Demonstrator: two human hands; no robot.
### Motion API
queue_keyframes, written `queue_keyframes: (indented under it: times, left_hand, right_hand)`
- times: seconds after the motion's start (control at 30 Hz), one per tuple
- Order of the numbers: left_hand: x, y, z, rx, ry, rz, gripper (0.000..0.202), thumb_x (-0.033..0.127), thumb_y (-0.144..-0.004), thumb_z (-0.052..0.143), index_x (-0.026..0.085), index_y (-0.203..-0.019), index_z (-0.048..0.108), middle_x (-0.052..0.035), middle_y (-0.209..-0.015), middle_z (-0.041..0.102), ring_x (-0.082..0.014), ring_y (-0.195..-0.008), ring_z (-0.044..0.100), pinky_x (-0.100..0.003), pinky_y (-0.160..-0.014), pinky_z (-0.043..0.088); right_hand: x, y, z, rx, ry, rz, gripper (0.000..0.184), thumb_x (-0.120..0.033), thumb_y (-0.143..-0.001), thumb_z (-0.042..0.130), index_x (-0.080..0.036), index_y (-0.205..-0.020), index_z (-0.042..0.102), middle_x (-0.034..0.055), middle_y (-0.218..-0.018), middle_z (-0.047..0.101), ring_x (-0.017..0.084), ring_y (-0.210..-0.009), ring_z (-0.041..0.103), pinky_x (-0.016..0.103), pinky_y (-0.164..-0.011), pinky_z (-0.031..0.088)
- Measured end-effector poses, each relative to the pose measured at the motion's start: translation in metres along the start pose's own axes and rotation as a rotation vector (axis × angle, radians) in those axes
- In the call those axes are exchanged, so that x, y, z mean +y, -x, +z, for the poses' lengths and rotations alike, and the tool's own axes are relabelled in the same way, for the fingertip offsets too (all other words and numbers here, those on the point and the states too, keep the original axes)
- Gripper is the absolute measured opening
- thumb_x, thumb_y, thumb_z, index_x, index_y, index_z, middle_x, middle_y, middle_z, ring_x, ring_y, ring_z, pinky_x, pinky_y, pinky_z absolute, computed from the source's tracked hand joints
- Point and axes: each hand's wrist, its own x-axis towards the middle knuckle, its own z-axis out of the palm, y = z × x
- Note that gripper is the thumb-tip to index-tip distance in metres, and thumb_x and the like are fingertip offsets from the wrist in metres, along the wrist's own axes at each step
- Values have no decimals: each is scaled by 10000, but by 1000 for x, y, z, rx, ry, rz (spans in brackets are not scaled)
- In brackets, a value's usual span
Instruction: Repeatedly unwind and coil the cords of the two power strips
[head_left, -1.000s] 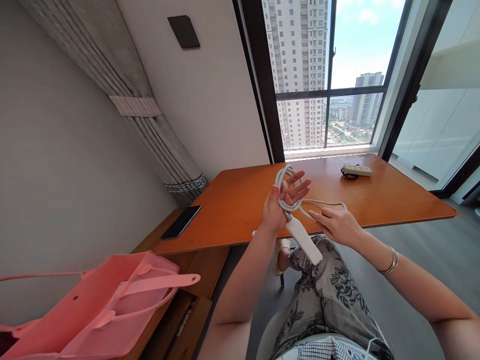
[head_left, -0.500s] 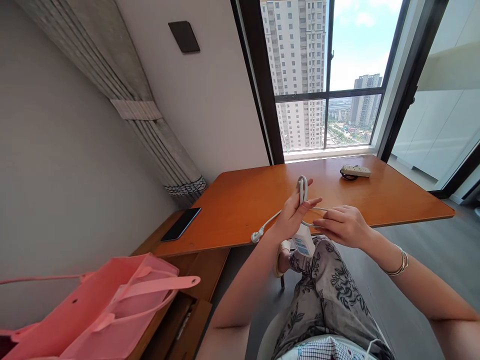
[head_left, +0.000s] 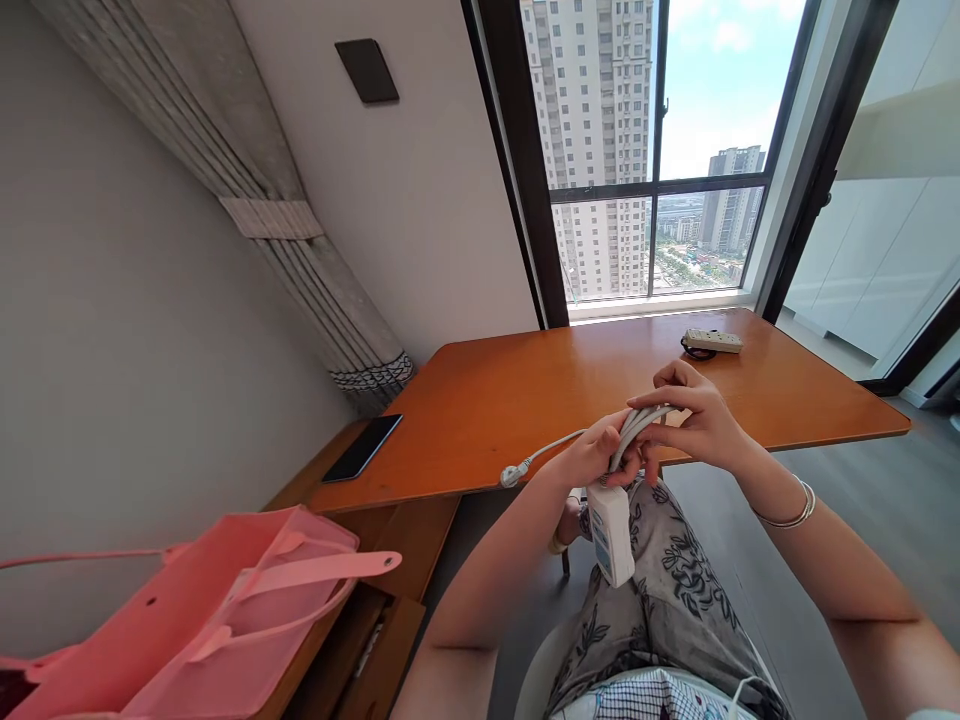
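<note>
Between my hands is a white power cord (head_left: 636,432) gathered into loops. My left hand (head_left: 592,455) is closed around the lower part of the bundle. At the top of the loops, the fingers of my right hand (head_left: 694,415) grip the cord. A white power strip (head_left: 611,535) hangs below my left hand, in front of my knees, with a label on its side. The cord's free end runs left to a white plug (head_left: 513,474) at the table's near edge.
Ahead lies an orange-brown wooden table (head_left: 480,400). On it are another power strip (head_left: 712,341) with a black cord, far right, and a black phone or tablet (head_left: 364,447) at the left. A pink bag (head_left: 247,610) stands at lower left beside an open drawer (head_left: 375,640).
My right hand has moved up and now grips the loops. My left hand has turned, and the bundle tilts right. The power strip hangs lower.
</note>
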Motion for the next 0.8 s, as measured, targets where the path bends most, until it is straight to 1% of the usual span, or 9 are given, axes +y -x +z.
queue_keyframes:
  times: [0.1, 0.17, 0.23, 0.33, 0.4, 0.47, 0.6, 0.7, 0.8]
  left_hand:
    - [1, 2, -2, -36, 12, -73, 591, 738, -736, 671, 184, -834, 492, 22, -544, 583, -34, -325, 324, -199, -354, 232]
    - [2, 4, -3, -30, 65, -81, 528, 662, -767, 699, 198, -765, 447, 55, -475, 511, -33, -304, 294, -190, -331, 206]
    - [2, 4, -4, -3, 196, -17, 538, 672, -775, 679, 212, -723, 404, 91, -417, 422, -31, -274, 234, -182, -305, 174]
    - [4, 1, -5, 90, 429, 110, 560, 639, -786, 683, 221, -671, 329, 135, -367, 286, -20, -243, 120, -171, -289, 113]
    - [7, -2, -6, 178, 526, 183, 566, 580, -798, 699, 219, -652, 288, 147, -356, 233, -13, -235, 72, -167, -294, 89]
    - [8, -5, -8, 247, 563, 226, 568, 541, -804, 704, 217, -642, 265, 149, -353, 214, -10, -235, 55, -164, -300, 83]
    - [6, -7, -13, 294, 560, 219, 564, 529, -797, 705, 217, -640, 262, 145, -358, 223, -14, -240, 61, -170, -307, 82]
    - [4, -4, -13, 286, 540, 199, 549, 519, -789, 719, 216, -653, 282, 141, -365, 261, -19, -245, 88, -172, -316, 115]
    - [3, -3, -9, 249, 501, 193, 538, 526, -783, 732, 216, -668, 307, 127, -370, 330, -30, -245, 148, -179, -327, 159]
  right_hand:
    - [0, -1, 1, 2, -61, 63, 303, -514, -835, 731, -257, -981, 797, 59, -937, 521, 194, -892, 534, 358, -772, 508]
    - [4, -2, 1, -15, -150, 135, 328, -537, -811, 746, -248, -956, 799, 78, -1013, 561, 208, -962, 550, 370, -831, 506]
    - [12, -4, 2, -42, -325, 270, 376, -569, -831, 709, -228, -967, 787, 79, -996, 614, 203, -945, 580, 358, -834, 509]
    - [26, -4, 7, -75, -697, 541, 464, -624, -848, 654, -184, -957, 753, 53, -819, 656, 169, -772, 611, 311, -728, 525]
    - [34, -1, 13, -75, -916, 687, 492, -640, -810, 685, -170, -946, 732, 46, -783, 670, 161, -724, 629, 299, -701, 536]
    - [36, 3, 21, -65, -1080, 772, 481, -616, -783, 725, -178, -982, 714, 45, -806, 690, 173, -754, 666, 313, -742, 554]
    - [31, 10, 32, -61, -1270, 811, 402, -548, -821, 709, -204, -1025, 674, 13, -738, 670, 190, -775, 695, 345, -790, 563]
    - [26, 10, 35, -29, -1295, 800, 364, -540, -841, 689, -197, -959, 654, -18, -648, 610, 166, -673, 656, 333, -741, 558]
    - [23, 7, 37, 4, -1274, 811, 405, -591, -822, 695, -196, -866, 619, -35, -581, 551, 150, -591, 591, 312, -667, 536]
